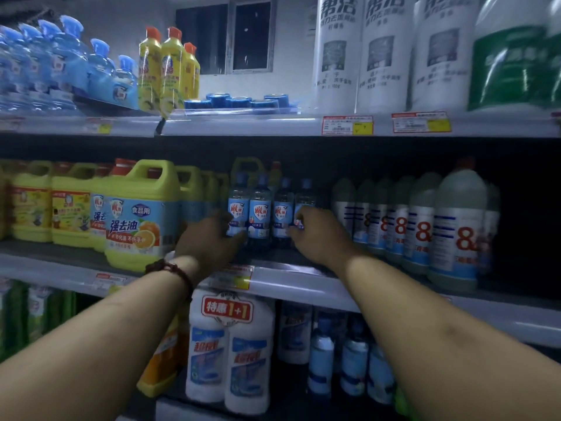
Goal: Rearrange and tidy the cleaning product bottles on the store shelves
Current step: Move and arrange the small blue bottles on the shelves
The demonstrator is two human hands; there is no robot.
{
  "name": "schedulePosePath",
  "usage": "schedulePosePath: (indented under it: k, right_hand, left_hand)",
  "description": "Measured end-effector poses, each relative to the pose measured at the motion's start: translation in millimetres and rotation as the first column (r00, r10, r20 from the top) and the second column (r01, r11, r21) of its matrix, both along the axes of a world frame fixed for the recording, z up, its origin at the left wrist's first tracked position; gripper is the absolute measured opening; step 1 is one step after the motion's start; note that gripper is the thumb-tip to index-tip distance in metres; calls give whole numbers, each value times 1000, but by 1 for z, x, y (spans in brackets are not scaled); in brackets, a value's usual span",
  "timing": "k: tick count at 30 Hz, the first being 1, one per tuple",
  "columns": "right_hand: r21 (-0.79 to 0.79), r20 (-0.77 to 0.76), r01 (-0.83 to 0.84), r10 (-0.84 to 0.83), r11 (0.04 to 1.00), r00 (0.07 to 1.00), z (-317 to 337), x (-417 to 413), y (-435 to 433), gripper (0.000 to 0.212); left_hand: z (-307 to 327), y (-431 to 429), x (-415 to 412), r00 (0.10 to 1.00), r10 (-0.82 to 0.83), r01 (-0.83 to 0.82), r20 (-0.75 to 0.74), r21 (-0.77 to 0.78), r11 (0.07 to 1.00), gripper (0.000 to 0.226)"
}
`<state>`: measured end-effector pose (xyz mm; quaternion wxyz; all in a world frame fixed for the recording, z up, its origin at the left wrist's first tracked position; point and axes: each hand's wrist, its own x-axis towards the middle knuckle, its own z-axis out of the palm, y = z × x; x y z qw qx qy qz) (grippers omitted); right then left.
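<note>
Middle shelf (288, 276): a large yellow jug (138, 214) stands at the front left, white 84 bottles (425, 220) line the right, and between them, set back from the edge, stands a row of four small blue-capped bottles (262, 208). My left hand (209, 238) curls round the base of the left end bottle (238, 205), while my right hand (315, 235) pinches the label of the right end bottle (304, 196) with bent fingertips. A dark bead bracelet (173, 268) sits on my left wrist.

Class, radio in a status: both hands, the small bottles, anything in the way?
Left hand grips leftmost small bottle. Right hand pinches rightmost small bottle. Four upright in row. Yellow jugs, white bottles crowd both sides.
</note>
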<state>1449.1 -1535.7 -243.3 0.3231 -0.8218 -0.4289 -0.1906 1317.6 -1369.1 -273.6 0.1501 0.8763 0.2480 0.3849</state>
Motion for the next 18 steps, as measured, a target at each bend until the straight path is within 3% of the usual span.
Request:
schedulePosePath:
  k: [1,4,9,13,18]
  right_hand:
    - [-38,40,-16,18,999,999,0,-5,-13,11]
    - [-166,111,4,14,986,994,0,-21,-51,40]
    - [-190,131,19,6,982,991,-21,-52,-111,54]
    - [-202,174,-19,55,979,983,-52,-66,-148,45]
    - [-247,114,-91,122,965,986,-107,-62,-178,38]
  left_hand:
    - [0,-13,-6,1000,-11,11,-21,2,1000,52]
    - [-4,-56,-22,998,-62,63,-21,37,997,58]
    - [-24,-112,-43,998,-35,50,-57,273,961,57]
    - [-54,-146,-49,987,-122,146,-109,258,955,51]
    - [-104,-165,-39,964,-194,230,-181,209,950,53]
